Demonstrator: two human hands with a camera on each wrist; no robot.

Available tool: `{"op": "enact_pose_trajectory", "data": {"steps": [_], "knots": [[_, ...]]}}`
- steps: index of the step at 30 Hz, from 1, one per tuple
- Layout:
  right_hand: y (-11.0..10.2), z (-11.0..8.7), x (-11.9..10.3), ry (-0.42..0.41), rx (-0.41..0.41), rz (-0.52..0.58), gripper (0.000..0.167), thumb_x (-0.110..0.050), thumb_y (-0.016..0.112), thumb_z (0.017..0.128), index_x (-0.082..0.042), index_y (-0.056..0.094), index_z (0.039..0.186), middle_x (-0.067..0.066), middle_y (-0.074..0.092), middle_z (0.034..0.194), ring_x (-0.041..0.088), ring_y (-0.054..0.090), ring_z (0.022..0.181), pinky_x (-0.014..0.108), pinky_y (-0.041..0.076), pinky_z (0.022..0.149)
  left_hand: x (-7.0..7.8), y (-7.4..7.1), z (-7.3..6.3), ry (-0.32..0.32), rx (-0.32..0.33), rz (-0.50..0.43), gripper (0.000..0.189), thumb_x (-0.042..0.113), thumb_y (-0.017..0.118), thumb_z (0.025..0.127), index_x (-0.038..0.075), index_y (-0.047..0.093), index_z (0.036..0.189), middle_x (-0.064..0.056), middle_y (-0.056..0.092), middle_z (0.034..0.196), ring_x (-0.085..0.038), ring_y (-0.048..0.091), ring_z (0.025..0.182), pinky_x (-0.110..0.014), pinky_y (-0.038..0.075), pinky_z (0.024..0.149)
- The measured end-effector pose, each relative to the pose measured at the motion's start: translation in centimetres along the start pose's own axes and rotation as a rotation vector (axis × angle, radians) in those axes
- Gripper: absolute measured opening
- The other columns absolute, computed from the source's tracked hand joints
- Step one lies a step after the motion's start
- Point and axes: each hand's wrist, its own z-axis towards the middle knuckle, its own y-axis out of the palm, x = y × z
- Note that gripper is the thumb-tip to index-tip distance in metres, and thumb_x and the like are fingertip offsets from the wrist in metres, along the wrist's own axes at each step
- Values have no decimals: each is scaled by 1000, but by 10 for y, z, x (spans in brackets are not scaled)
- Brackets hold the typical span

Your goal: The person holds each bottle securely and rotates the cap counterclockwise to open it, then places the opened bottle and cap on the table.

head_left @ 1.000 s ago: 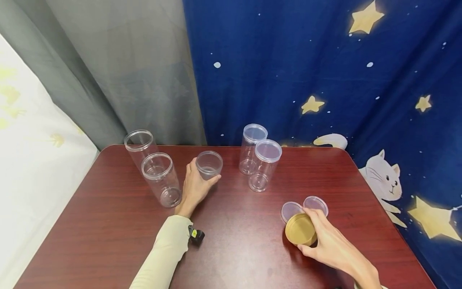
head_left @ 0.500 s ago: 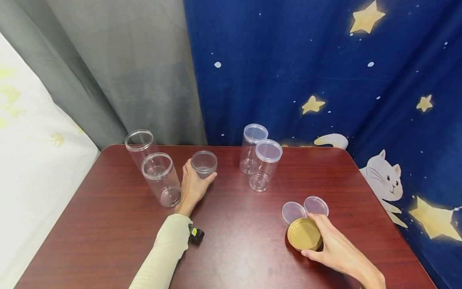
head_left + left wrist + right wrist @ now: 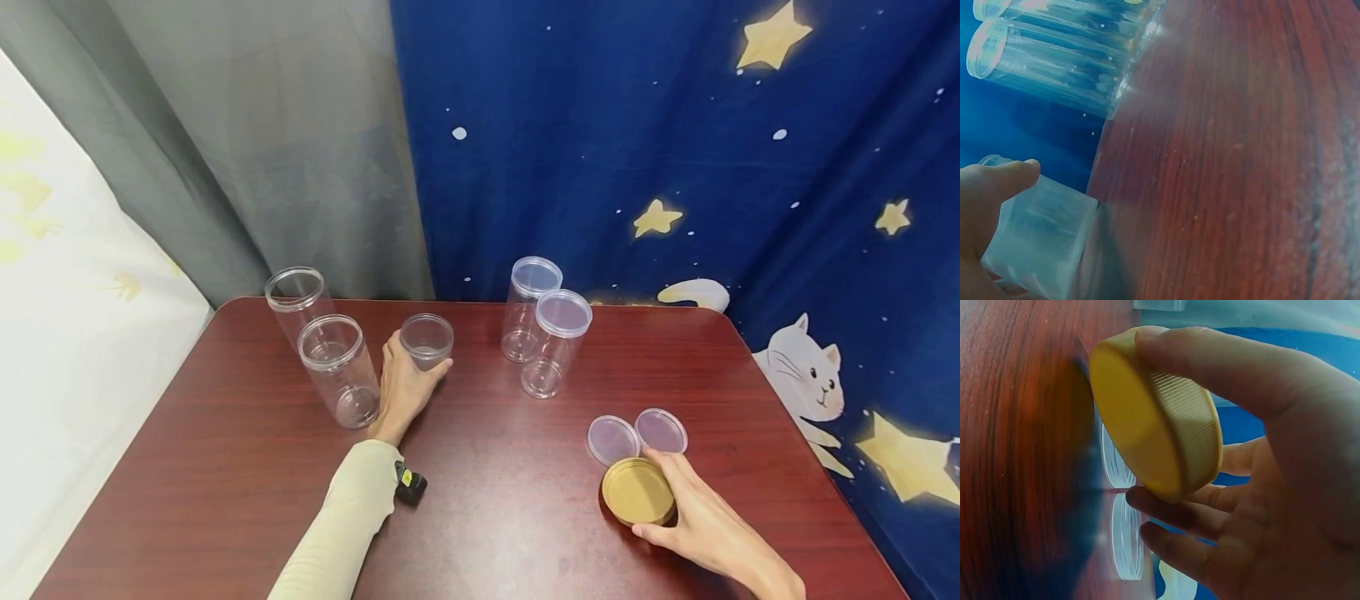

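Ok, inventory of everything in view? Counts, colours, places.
Tall open jars: 2, clear, table's left side
Short open jar: 1, clear, between the tall jar pairs
Tall lidded jars: 2, clear, centre back
Gold lid: 1, gold, right side
Loose lids: 2, translucent, just beyond the gold lid
Table: 1, reddish brown, under everything
Grey curtain: 1, back left
Starry curtain: 1, blue, back right
Patterned cloth: 1, white, far left
Wrist device: 1, black, left wrist
Sleeve: 1, cream, left arm
Left hand: 1, bare, gripping short jar
Right hand: 1, bare, holding gold lid
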Motion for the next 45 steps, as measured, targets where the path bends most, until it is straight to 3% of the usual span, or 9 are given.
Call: {"op": "enact_pose_trajectory", "data": {"steps": [12, 21, 27, 36, 45], "knots": [[4, -1, 3, 63, -57, -7, 90, -43, 87, 71, -6, 44, 142, 7, 53, 133, 13, 56, 101, 32, 53, 84, -2, 2, 2, -2, 8, -20, 99, 39, 84, 74, 1, 28, 147, -23, 40, 140, -41, 51, 124, -53, 43, 102], [12, -1, 8, 22, -2, -44, 93, -40, 91, 64, -2, 48, 137, 10, 57, 127, 20, 57, 109, 42, 52, 88, -4, 2, 2, -29, 15, -21, 99, 39, 84, 74, 3, 28, 148, -22, 42, 141, -42, 48, 127, -56, 39, 105], [15, -1, 10, 46, -3, -66, 94, -41, 92, 63, -1, 49, 136, 10, 57, 127, 21, 55, 111, 46, 50, 90, -4, 4, 2, -41, 28, -27, 102, 38, 83, 75, 2, 24, 149, -22, 40, 144, -40, 45, 131, -58, 34, 106], [16, -1, 11, 15, 8, -66, 94, -40, 92, 62, -5, 47, 136, 9, 56, 123, 19, 54, 108, 48, 51, 88, -5, 7, 2, -42, 55, -33, 105, 35, 84, 76, 1, 19, 151, -23, 37, 146, -41, 43, 133, -59, 34, 106], [19, 0, 11, 48, 10, -94, 95, -38, 93, 60, -2, 49, 136, 10, 56, 122, 23, 54, 109, 48, 50, 88, -5, 7, 0, -30, 81, -41, 111, 32, 86, 73, 2, 14, 152, -24, 34, 149, -44, 43, 132, -53, 36, 109]]}}
